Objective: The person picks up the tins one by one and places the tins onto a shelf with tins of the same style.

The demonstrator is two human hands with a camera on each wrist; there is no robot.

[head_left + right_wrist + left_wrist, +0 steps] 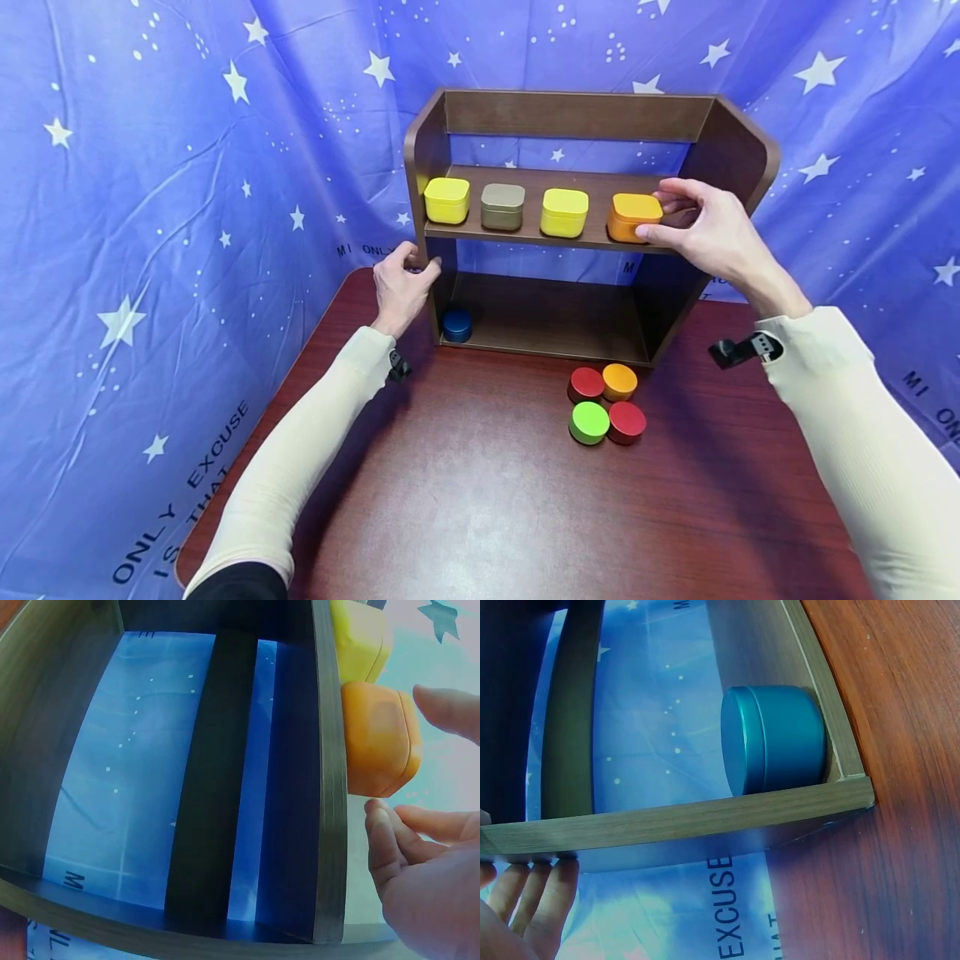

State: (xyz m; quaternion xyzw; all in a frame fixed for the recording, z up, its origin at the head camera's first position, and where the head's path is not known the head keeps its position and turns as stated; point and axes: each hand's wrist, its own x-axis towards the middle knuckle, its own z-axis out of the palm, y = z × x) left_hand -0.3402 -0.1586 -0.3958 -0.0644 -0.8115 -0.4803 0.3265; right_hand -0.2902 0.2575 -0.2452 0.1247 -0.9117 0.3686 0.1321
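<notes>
On the upper shelf, my right hand (712,229) is at an orange rounded-square tin (634,218), thumb at its front corner and fingers around its right side. The right wrist view shows the thumb (450,709) by its lid edge and bent fingers (386,847) close against its side. My left hand (401,283) grips the left side panel (682,827) of a brown wooden shelf (577,115), fingers on the outer face. Left of the orange tin stand a yellow tin (564,213), a grey-brown tin (502,207) and another yellow tin (447,201).
A round blue tin (457,326) sits in the lower compartment's left corner. In front of the shelf, two red tins (586,385), an orange tin (619,382) and a green tin (589,422) cluster on the reddish table (480,517). A starry blue curtain (187,167) hangs behind.
</notes>
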